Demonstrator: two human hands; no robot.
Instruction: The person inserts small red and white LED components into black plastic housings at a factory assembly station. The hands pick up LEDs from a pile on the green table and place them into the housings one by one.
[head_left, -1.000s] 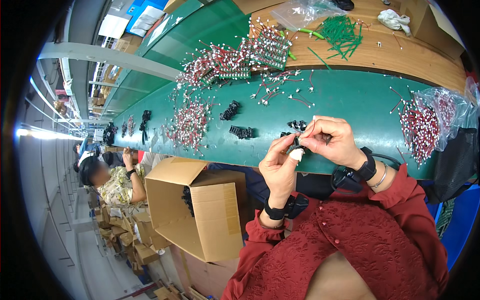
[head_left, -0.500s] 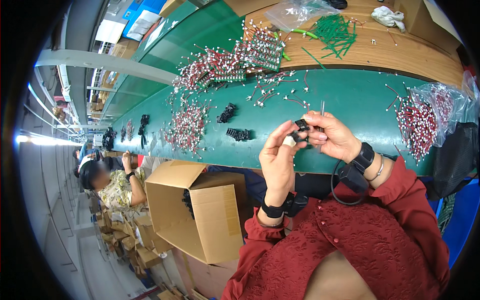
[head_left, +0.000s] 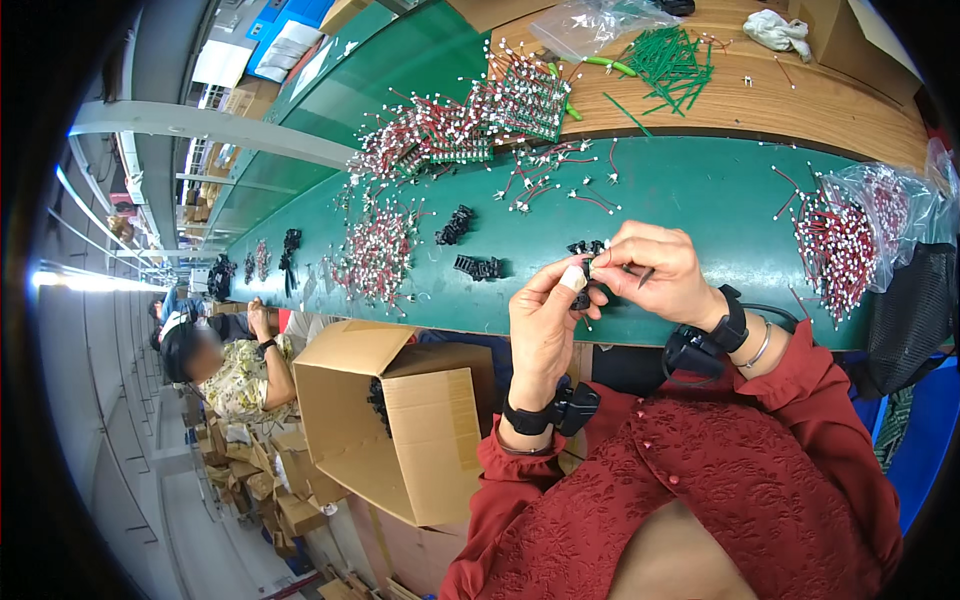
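Observation:
A string of black plastic parts (head_left: 584, 246) is pinched in my left hand (head_left: 545, 312), whose thumb wears a white finger cover (head_left: 574, 278). Below the fingertips more of the black plastic shows, partly hidden. My right hand (head_left: 660, 268) is closed against the same parts, and a thin dark tool (head_left: 643, 276) pokes out between its fingers; the tool's other end is hidden. Left of my hands on the green bench lie two black plastic clusters, one nearer (head_left: 478, 268) and one farther (head_left: 455, 225). Short red wires with white connectors (head_left: 590, 198) are scattered beyond my hands.
Wire heaps (head_left: 375, 250) and wired green circuit boards (head_left: 530, 100) lie to the left and far side. Green strips (head_left: 675, 70) rest on the wooden board. A bagged wire pile (head_left: 835, 245) is at right. An open carton (head_left: 430, 430) stands near left; another person (head_left: 245, 375) sits beyond it.
My right hand has turned and moved in toward the left fingertips; the thin tool that pointed up now points sideways. My left hand has shifted slightly left and down.

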